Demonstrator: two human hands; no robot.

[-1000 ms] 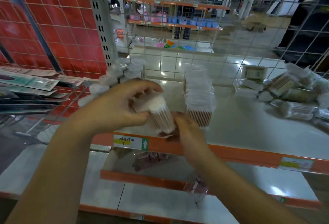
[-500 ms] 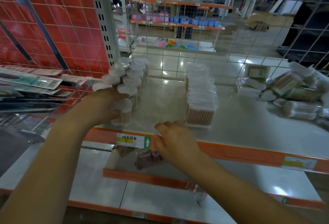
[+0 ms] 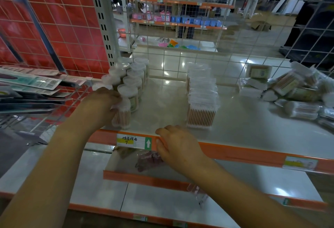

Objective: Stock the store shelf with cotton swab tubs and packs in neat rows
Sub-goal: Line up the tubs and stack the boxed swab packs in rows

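- The left hand [image 3: 103, 103] grips a clear cotton swab tub [image 3: 121, 114] near its lid, fingers curled round the top; the tub stands upright at the front edge of the shelf [image 3: 253, 124], at about 9 o'clock from the middle of the view.
- Behind that tub, toward 11 o'clock, two rows of round tubs [image 3: 134, 77] run back to the wire grid — the front tub just beside the nearest of them.
- The right hand [image 3: 178, 146] rests on the orange shelf lip [image 3: 235, 153], fingers curled over the edge and holding no item, just beside a price label [image 3: 133, 141] with a green arrow.
- At 12 o'clock from the right hand, a row of flat swab packs [image 3: 201, 101] stands upright in a line from the shelf front to the back.
- At 3 o'clock, a loose heap of swab packs and tubs [image 3: 289, 93] lies on its sides, well apart from the neat rows.
- Carded goods [image 3: 30, 83] hang on a red grid panel at 9 o'clock, left of the shelf upright.
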